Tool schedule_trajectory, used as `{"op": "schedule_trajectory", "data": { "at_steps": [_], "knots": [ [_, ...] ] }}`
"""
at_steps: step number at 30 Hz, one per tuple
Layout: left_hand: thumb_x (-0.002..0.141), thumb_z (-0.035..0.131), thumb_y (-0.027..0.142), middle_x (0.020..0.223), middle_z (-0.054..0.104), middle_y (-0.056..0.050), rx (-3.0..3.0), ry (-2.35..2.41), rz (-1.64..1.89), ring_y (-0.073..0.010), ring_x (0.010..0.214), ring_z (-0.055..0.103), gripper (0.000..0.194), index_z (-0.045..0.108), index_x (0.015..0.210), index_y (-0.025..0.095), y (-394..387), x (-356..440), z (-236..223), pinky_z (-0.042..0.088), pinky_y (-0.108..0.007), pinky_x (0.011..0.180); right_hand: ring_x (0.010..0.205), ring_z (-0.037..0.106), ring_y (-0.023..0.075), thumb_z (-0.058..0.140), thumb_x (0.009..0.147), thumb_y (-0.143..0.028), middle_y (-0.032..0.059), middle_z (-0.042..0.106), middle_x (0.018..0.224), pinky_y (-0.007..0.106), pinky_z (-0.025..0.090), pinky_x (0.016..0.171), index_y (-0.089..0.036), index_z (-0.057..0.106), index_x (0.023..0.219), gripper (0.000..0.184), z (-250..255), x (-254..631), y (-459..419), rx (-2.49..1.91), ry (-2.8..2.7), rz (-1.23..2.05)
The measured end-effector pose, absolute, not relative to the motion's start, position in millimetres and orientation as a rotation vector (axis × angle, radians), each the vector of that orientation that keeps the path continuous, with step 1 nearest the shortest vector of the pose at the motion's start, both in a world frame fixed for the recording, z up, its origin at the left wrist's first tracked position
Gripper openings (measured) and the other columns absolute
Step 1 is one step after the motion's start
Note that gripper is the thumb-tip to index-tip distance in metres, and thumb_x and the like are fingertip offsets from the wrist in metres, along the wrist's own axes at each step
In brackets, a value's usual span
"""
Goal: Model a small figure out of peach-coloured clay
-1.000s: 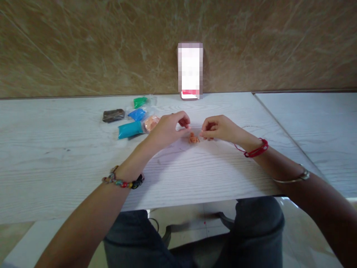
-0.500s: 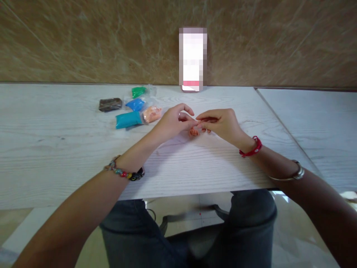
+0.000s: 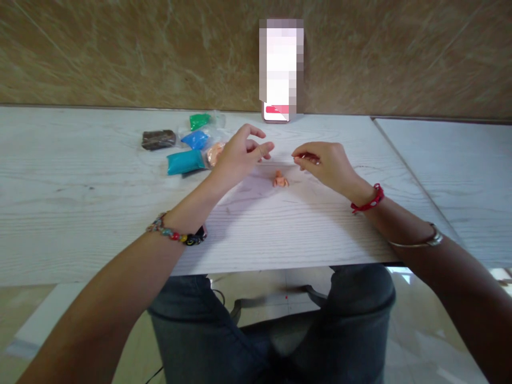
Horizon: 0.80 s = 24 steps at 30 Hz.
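Note:
A small peach-orange clay figure with little stubby parts stands on the white wood-grain table, just in front of the gap between my hands. My left hand hovers behind and to the left of it, thumb and fingers apart, holding nothing. To the right, my right hand has thumb and forefinger pinched together; whatever is between the tips is too small to make out. Partly behind my left hand lies a clear bag of peach clay.
Left of my hands lie a teal clay packet, a blue clay bag, a green one and a brown one. A phone with a blurred screen leans against the marbled wall. The table has a seam at right.
My hands, together at the clay figure before, have moved apart. My left fingers have opened, my right is still pinched, and the figure now stands uncovered. The view has tilted slightly downward.

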<state>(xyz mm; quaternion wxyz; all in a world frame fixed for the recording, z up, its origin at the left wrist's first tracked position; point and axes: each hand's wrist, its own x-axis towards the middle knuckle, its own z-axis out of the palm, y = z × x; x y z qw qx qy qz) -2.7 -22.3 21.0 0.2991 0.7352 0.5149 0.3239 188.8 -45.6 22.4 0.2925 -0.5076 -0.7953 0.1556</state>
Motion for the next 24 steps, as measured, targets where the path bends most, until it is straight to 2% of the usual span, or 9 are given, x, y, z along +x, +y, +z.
{"op": "schedule_trajectory", "data": {
  "at_steps": [4, 10, 13, 15, 20, 24],
  "knots": [
    [0.086, 0.046, 0.029, 0.073, 0.061, 0.002, 1.967, 1.476, 0.884, -0.0088, 0.069, 0.059, 0.022, 0.045, 0.106, 0.021, -11.2, -11.1, 16.7, 0.045, -0.022, 0.065, 0.056, 0.054, 0.0113, 0.051, 0.078, -0.016, 0.0008, 0.061, 0.064, 0.025, 0.038, 0.061, -0.015, 0.067, 0.088, 0.019, 16.5, 197.4, -35.1, -1.441, -2.109, 0.415],
    [0.081, 0.052, 0.035, 0.078, 0.063, 0.001, 2.136, 1.607, 0.806, -0.0113, 0.075, 0.058, 0.031, 0.048, 0.109, 0.021, -11.4, -13.8, 9.1, 0.042, -0.025, 0.07, 0.056, 0.051, 0.0107, 0.049, 0.079, -0.015, 0.0004, 0.058, 0.058, 0.025, 0.036, 0.062, -0.015, 0.067, 0.072, 0.019, 15.2, 200.5, -30.6, -1.488, -2.125, 0.436],
    [0.081, 0.052, 0.037, 0.079, 0.063, 0.0, 2.235, 1.61, 0.754, -0.0128, 0.079, 0.058, 0.033, 0.049, 0.109, 0.021, -12.0, -14.4, 8.1, 0.041, -0.025, 0.072, 0.062, 0.052, 0.0123, 0.059, 0.074, -0.019, 0.0019, 0.061, 0.066, 0.026, 0.036, 0.064, -0.016, 0.069, 0.07, 0.01, 11.7, 201.8, -26.8, -1.447, -2.196, 0.386],
    [0.081, 0.051, 0.037, 0.078, 0.063, -0.001, 2.269, 1.596, 0.731, -0.0133, 0.078, 0.058, 0.032, 0.049, 0.11, 0.021, -11.4, -15.1, 7.5, 0.041, -0.026, 0.071, 0.066, 0.053, 0.014, 0.063, 0.071, -0.019, 0.0032, 0.063, 0.073, 0.027, 0.038, 0.066, -0.016, 0.071, 0.075, 0.009, 8.5, 202.0, -25.1, -1.415, -2.248, 0.338],
    [0.082, 0.049, 0.036, 0.076, 0.064, -0.001, 2.313, 1.573, 0.694, -0.0142, 0.074, 0.058, 0.031, 0.05, 0.109, 0.02, -10.1, -16.4, 6.4, 0.042, -0.026, 0.068, 0.08, 0.056, 0.0172, 0.047, 0.083, -0.019, 0.0104, 0.062, 0.093, 0.03, 0.043, 0.075, -0.013, 0.07, 0.092, 0.025, 7.6, 202.0, -34.6, -1.343, -2.504, 0.127],
    [0.083, 0.048, 0.037, 0.076, 0.064, -0.002, 2.336, 1.569, 0.634, -0.0145, 0.075, 0.059, 0.032, 0.05, 0.111, 0.021, -11.8, -17.0, 6.8, 0.042, -0.026, 0.067, 0.091, 0.054, 0.0213, 0.037, 0.087, -0.021, 0.0151, 0.056, 0.111, 0.034, 0.044, 0.078, -0.013, 0.064, 0.102, 0.032, 16.6, 210.4, -49.7, -1.297, -2.796, -0.07]
  ]
}}
